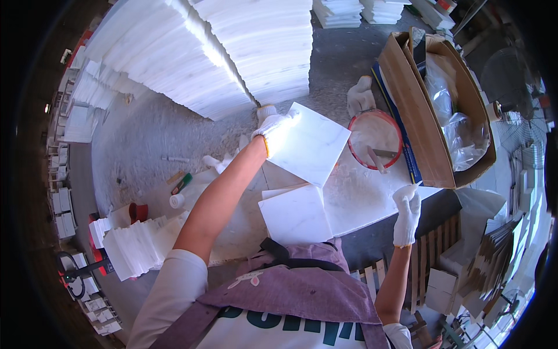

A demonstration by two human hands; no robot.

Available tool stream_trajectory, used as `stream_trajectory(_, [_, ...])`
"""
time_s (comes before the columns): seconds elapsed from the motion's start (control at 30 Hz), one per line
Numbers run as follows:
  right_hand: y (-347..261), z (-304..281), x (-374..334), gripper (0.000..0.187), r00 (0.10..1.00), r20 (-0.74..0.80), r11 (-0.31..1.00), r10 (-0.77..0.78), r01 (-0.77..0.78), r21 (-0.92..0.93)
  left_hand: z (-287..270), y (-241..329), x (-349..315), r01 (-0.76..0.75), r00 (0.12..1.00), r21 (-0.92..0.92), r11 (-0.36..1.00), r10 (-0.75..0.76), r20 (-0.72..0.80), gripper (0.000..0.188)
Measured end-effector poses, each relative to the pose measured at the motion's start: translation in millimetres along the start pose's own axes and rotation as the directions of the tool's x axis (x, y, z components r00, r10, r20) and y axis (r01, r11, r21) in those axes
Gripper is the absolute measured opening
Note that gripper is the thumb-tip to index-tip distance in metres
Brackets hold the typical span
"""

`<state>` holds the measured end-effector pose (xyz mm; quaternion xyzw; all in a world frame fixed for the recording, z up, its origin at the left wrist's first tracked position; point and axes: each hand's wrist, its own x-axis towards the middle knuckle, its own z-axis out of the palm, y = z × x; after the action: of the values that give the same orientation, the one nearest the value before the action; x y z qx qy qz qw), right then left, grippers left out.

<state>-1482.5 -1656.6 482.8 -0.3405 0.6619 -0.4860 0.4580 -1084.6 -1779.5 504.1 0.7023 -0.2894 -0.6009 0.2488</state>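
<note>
Over bench (360, 198), centre: left hand (271, 124), gloved, fingers clamped on far-left edge of white tile (308, 145), holding it tilted above bench, face up, likely for inspection. Right hand (406, 210), gloved, at near-right bench edge, fingers pinched shut on small pale scraper-like thing; cannot tell what exactly. Second tile (295, 214) flat on bench, near body. Red bowl (375, 139) of pale paste with tool just right of held tile, within reach. Cardboard box (430, 110) with plastic bags far right. Tile stacks (232, 52) far left.
</note>
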Motion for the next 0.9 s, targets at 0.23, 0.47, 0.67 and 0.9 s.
stream_trajectory(0.23, [41,12,24,0.03,0.949,-0.28,0.905,-0.145,0.013,-0.426,1,-22,34,-0.113,0.971,0.226,0.967,0.059,0.232,0.053])
stream_trajectory(0.47, [39,11,1,0.058,0.913,-0.301,0.788,-0.276,0.036,-0.614,-12,-66,84,-0.609,0.792,0.548,0.573,0.471,0.388,0.039])
stream_trajectory(0.67, [22,20,-55,0.058,0.911,-0.309,0.924,-0.275,0.161,-0.347,7,-31,42,-0.158,0.955,-0.156,0.975,0.191,0.227,0.036])
stream_trajectory(0.9, [-27,75,-1,0.043,0.915,0.061,0.734,-0.398,0.358,-0.577,38,31,-29,-0.127,0.991,-0.073,0.989,0.131,0.041,0.041])
